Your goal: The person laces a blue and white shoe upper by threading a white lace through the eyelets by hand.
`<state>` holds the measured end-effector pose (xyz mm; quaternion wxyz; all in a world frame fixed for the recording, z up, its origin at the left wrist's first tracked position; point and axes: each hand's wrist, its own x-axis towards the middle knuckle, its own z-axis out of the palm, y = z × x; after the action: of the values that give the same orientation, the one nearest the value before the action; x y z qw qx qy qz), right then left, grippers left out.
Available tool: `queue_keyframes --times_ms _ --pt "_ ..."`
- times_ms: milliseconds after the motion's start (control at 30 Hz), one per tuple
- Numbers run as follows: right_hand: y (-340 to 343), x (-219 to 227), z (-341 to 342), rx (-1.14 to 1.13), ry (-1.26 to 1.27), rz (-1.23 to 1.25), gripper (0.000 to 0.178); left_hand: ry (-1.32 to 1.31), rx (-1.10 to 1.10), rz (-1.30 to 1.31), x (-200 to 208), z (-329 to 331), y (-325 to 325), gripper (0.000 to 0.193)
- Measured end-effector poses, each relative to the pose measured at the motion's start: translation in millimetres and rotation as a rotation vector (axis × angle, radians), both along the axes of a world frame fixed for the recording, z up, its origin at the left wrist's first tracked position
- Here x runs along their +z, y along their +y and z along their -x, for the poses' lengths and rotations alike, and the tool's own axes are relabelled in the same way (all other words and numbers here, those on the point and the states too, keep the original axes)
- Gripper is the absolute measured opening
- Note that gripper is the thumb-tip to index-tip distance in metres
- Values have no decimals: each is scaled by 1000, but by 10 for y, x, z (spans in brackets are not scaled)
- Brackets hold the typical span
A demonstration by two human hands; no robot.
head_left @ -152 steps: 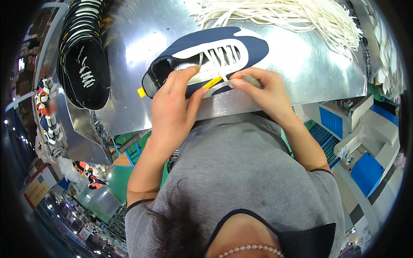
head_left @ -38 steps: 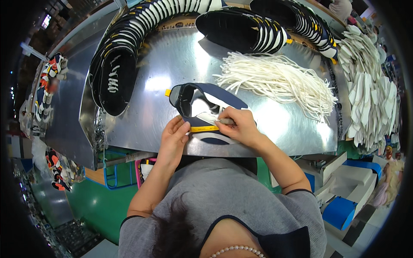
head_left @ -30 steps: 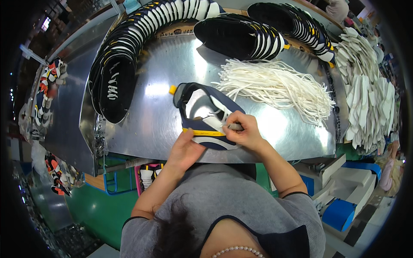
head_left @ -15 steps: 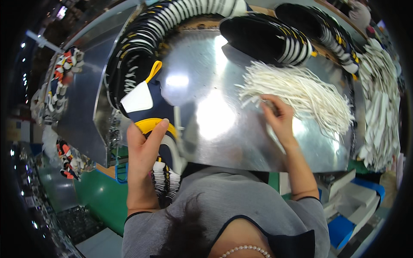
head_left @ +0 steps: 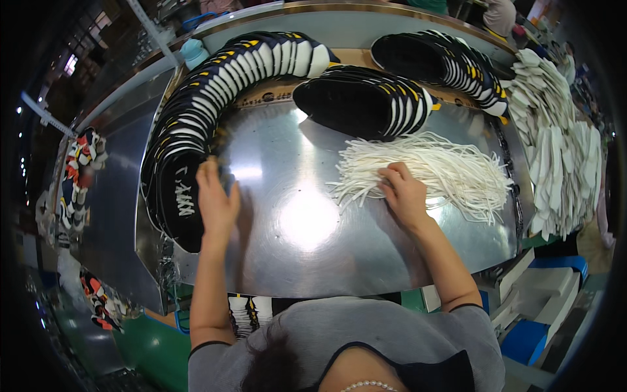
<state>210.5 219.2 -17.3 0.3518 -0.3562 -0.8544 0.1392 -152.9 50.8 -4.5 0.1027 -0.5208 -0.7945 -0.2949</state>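
Observation:
My left hand is at the inner edge of a long curved row of stacked dark shoe uppers. Its fingers stretch away from me, with the thumb apart and no upper in the palm. Beside it lies the row's near end, a black sole face with white marks. My right hand rests at the near left part of a loose pile of white shoelaces, fingers curled and pinching among the laces. The exact strands between its fingertips are hard to make out.
Two more stacks of uppers, one middle and one far right, lie along the back of the metal table. White lace bundles hang at the right. A metal side panel stands left; orange-white shoe parts lie beyond it.
The upper with the white heel patch and yellow loop has left my left hand, which has moved up to the row. My right hand stays at the laces. The view has shifted.

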Motion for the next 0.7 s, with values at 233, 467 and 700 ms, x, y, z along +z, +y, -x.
queue_keyframes --times_ms 233,467,700 --pt "-168 196 8 41 -32 -28 14 -75 -294 -234 130 -558 1755 65" --pt "-1093 968 85 645 501 575 16 -412 -89 -292 -231 -92 2188 17" --pt "-1216 1216 134 921 523 1512 16 115 -579 -571 996 -1144 239 34"
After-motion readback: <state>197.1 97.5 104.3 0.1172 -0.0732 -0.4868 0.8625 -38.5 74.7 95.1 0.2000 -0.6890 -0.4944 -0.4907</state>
